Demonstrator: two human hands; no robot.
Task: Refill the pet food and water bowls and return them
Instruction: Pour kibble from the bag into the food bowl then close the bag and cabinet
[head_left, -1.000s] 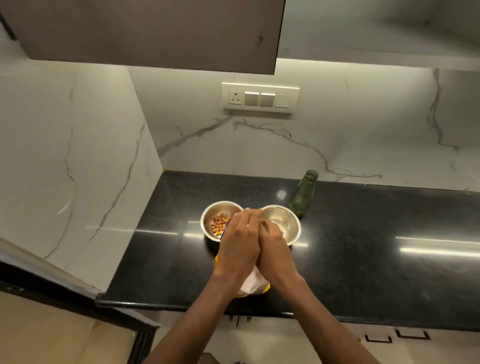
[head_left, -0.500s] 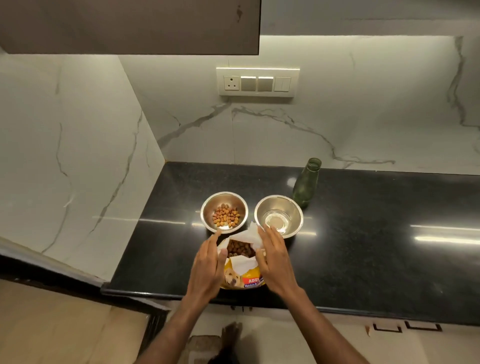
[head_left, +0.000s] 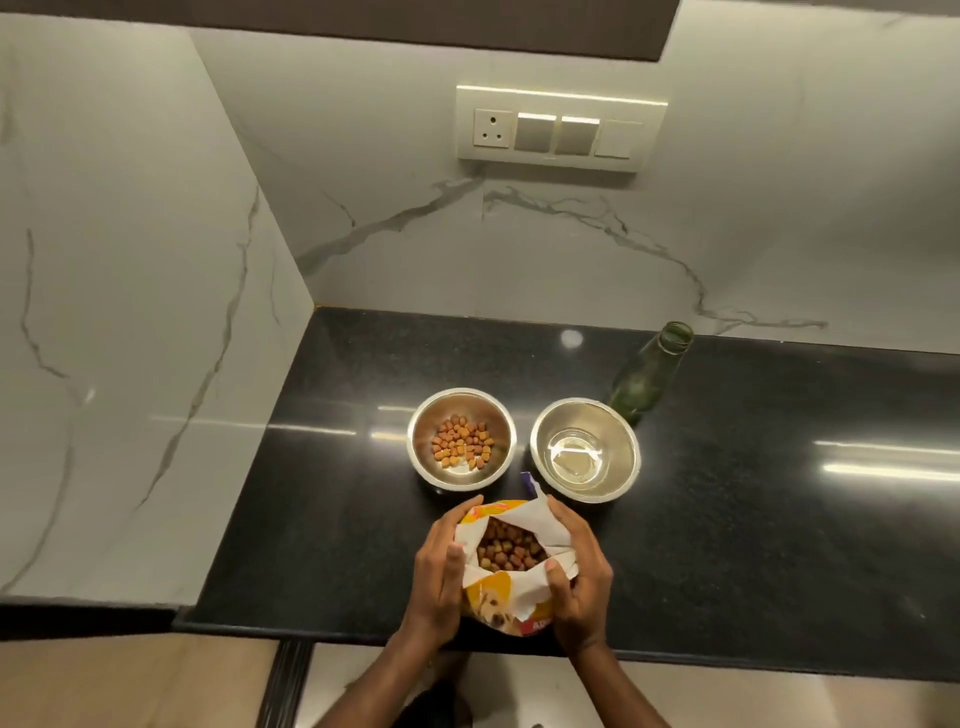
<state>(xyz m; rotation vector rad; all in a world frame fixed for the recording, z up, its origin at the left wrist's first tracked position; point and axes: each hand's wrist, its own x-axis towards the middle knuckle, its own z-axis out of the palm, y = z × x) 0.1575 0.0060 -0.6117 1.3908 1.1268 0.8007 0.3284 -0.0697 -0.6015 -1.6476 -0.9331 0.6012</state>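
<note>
Two steel bowls stand side by side on the black counter (head_left: 779, 519). The left bowl (head_left: 461, 437) holds a small heap of brown kibble. The right bowl (head_left: 585, 449) holds a little clear water. In front of them a yellow pet food bag (head_left: 506, 597) stands upright near the counter's front edge, its top open and kibble showing inside. My left hand (head_left: 439, 569) cups the bag's left side. My right hand (head_left: 576, 577) grips its right side and the folded white lip.
An uncapped green glass bottle (head_left: 647, 374) stands just behind the water bowl. Marble walls close the counter at the left and back, with a switch panel (head_left: 561, 129) on the back wall. A dark cabinet (head_left: 415, 26) hangs overhead.
The bag came down from its tilt near the food bowl to stand upright at the counter's front. Both hands moved back with it and now hold its sides.
</note>
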